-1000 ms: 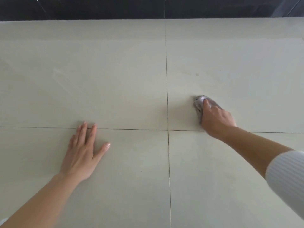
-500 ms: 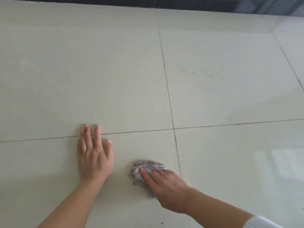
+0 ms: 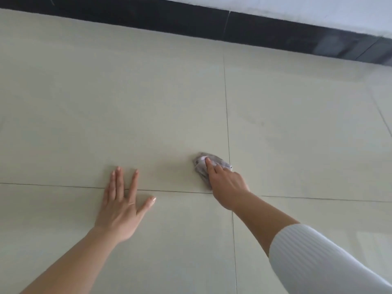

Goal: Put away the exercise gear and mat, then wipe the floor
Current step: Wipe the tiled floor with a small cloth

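Shifted outward, cloth (image 3: 221, 163) seemingly bunched in right hand (image 3: 228, 185) grip; left hand (image 3: 119, 211) flat on tiles (image 3: 297, 124).

We wear a white sleeve (image 3: 318, 262) on our right arm, at about 4 o'clock, its knit in fine lengthwise ribs, its edge ending on the forearm. Our left forearm (image 3: 70, 262), at 7 o'clock, is uncovered. Our left hand (image 3: 122, 209) and right hand (image 3: 228, 187) are bare, with short, glossy nails.
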A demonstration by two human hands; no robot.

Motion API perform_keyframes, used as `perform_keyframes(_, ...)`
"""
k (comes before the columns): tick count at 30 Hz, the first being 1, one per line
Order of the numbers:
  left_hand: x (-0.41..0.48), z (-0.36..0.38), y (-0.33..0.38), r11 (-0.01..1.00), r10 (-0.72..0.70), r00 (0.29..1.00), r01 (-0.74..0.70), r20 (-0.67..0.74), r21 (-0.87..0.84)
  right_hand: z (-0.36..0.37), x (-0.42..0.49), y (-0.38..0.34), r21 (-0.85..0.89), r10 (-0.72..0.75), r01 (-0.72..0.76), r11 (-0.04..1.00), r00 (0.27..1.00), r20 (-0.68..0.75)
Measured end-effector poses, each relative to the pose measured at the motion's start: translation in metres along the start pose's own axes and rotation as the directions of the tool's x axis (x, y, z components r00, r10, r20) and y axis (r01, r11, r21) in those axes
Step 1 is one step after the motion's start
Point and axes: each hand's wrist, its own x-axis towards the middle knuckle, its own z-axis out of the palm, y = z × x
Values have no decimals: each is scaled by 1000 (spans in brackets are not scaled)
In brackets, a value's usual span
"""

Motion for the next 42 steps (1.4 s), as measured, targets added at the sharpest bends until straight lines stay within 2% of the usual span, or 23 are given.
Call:
perform_keyframes(4, 28, -24, -17, 969, -223, 974, 226, 42, -96, -15, 55, 11, 55, 117, -116, 992, 993, -24)
perform_keyframes(10, 39, -29, -19, 970, -212, 970, 223, 116, -96, -41, 141, 28, 123, 268, -259, 958, 961, -68)
perform_keyframes(15, 38, -29, -22, 974, -189, 973, 203, 136, -102, -56, 179, 20, 149, 273, -254, 956, 954, -124)
perform_keyframes(17, 38, -31, -22, 970, -194, 970, 212, 146, -116, -57, 175, 5, 137, 170, -150, 979, 973, -156)
perform_keyframes(19, 38, -33, -22, 969, -195, 969, 214, 151, -122, -48, 158, -18, 137, -1, 21, 990, 989, -146)
perform_keyframes(21, 38, -34, -21, 969, -202, 968, 220, 150, -115, -31, 128, -43, 112, -198, 210, 971, 974, -111)
perform_keyframes(22, 38, -34, -20, 967, -204, 968, 223, 147, -121, -22, 109, -53, 89, -318, 328, 940, 941, -116)
perform_keyframes(24, 37, -36, -18, 963, -205, 968, 225, 144, -147, -9, 77, -59, 22, -555, 560, 828, 825, -108)
perform_keyframes(26, 36, -35, -18, 962, -204, 971, 222, 125, -160, -1, 76, -45, -116, -694, 684, 720, 713, -105)
perform_keyframes(27, 36, -34, -19, 962, -205, 972, 221, 111, -160, -4, 86, -36, -179, -690, 668, 722, 713, -124)
perform_keyframes(29, 37, -33, -21, 964, -200, 975, 213, 96, -159, -21, 117, -23, -183, -540, 509, 841, 805, -244)
perform_keyframes(30, 36, -32, -21, 965, -193, 977, 205, 90, -165, -29, 136, -19, -133, -400, 377, 916, 863, -309)
perform_keyframes(32, 34, -31, -21, 968, -170, 984, 177, 52, -180, -51, 175, -19, 43, -51, 65, 997, 964, -262)
perform_keyframes(34, 31, -28, -30, 975, -132, 991, 129, -4, -179, -65, 209, -23, 183, 200, -164, 969, 960, -198)
perform_keyframes(36, 28, -31, -56, 978, -122, 991, 110, -60, -180, -77, 235, -30, 230, 319, -278, 933, 934, -164)
perform_keyframes(37, 29, -34, -75, 972, -170, 979, 148, -111, -181, -80, 243, -34, 235, 335, -296, 926, 931, -145)
perform_keyframes(39, 32, -38, -112, 947, -300, 936, 268, -187, -180, -78, 254, -51, 219, 257, -219, 951, 953, -159)
perform_keyframes(42, 38, -40, -132, 962, -262, 948, 243, -181, -122, -70, 245, -106, 153, -16, 59, 986, 963, -268)
